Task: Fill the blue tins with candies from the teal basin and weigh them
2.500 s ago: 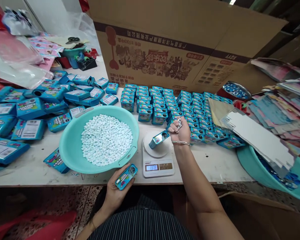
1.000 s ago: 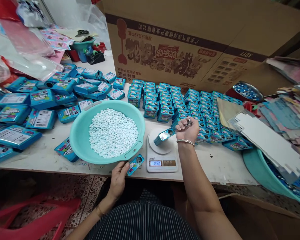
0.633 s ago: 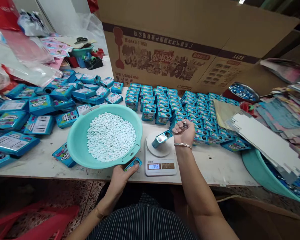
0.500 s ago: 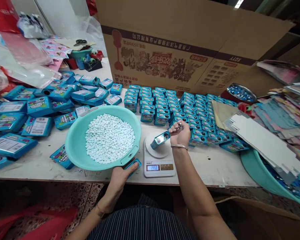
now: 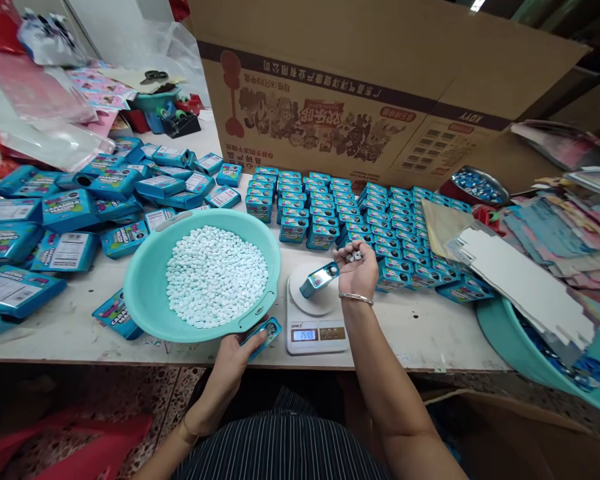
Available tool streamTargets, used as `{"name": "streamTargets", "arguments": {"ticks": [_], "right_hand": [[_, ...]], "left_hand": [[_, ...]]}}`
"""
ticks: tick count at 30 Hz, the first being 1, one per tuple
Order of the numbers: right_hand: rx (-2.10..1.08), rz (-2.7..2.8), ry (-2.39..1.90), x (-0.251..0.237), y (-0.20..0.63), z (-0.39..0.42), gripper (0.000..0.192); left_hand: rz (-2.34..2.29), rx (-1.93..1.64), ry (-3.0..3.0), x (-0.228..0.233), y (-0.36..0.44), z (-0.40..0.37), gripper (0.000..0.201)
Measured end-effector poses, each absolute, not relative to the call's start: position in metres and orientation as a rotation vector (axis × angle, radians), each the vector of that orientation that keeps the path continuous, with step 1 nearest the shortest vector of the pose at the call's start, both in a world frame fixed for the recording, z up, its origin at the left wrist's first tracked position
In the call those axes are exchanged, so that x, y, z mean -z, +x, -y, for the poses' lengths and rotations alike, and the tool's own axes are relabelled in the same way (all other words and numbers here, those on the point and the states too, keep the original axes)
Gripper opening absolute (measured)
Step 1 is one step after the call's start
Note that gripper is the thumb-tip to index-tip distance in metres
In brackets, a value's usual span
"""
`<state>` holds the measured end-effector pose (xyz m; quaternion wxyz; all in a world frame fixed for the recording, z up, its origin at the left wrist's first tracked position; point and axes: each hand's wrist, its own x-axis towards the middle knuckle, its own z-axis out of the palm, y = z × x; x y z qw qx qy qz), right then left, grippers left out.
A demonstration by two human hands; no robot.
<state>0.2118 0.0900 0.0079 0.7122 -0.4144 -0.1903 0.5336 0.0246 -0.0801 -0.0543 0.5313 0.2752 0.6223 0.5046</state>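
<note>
Tablets (image 5: 354, 255), small and white, lie in the cupped right hand (image 5: 356, 270), whose grip is half curled around them just above and beside an open blue tin (image 5: 319, 279). That tin sits tilted on the round white pan of a digital scale (image 5: 317, 319), its open end turned toward the right hand. The scale's display is lit, though its digits are too small to read surely. Just left of the scale, at the near edge of the surface (image 5: 420, 333), the left hand (image 5: 235, 357) has its grip closed on a blue lid (image 5: 263, 335), thumb on top; the lid lies partly under the rim of a teal basin (image 5: 145, 293). The basin holds a heap of white tablets (image 5: 216, 276) like those in the right hand. A silver bangle (image 5: 355, 298) circles the right wrist. Beyond the scale, filled blue tins (image 5: 330, 213) stand in close rows, reaching back to a large cardboard carton (image 5: 380, 93) that lies on its side. To the left, flat blue boxes (image 5: 60, 213) lie scattered and overlapping. At the right, printed sheets (image 5: 555, 233) are piled loosely, and a second teal basin (image 5: 545, 360) sits below the surface's edge.
</note>
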Motion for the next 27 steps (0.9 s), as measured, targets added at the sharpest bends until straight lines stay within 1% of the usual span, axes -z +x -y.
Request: {"name": "streamTargets", "arguments": {"ticks": [8,15,23,27], "right_hand": [[-1.131,0.469,-0.954,-0.012,0.211,-0.087,0.009],[-1.178,0.416,-0.961,-0.015,0.210,-0.089,0.010],[-1.138,0.427,-0.911,-0.030,0.230,-0.089,0.012],[-1.126,0.435,-0.899,-0.039,0.240,-0.084,0.016]], "left_hand": [[-1.493,-1.132,0.586,0.054,0.025,0.072,0.054],[-1.448,-1.187,0.705,0.052,0.022,0.079,0.057],[-1.666,-1.141,0.994,0.072,0.012,0.115,0.065],[-1.719,-1.138,0.997,0.074,0.018,0.115,0.059]]}}
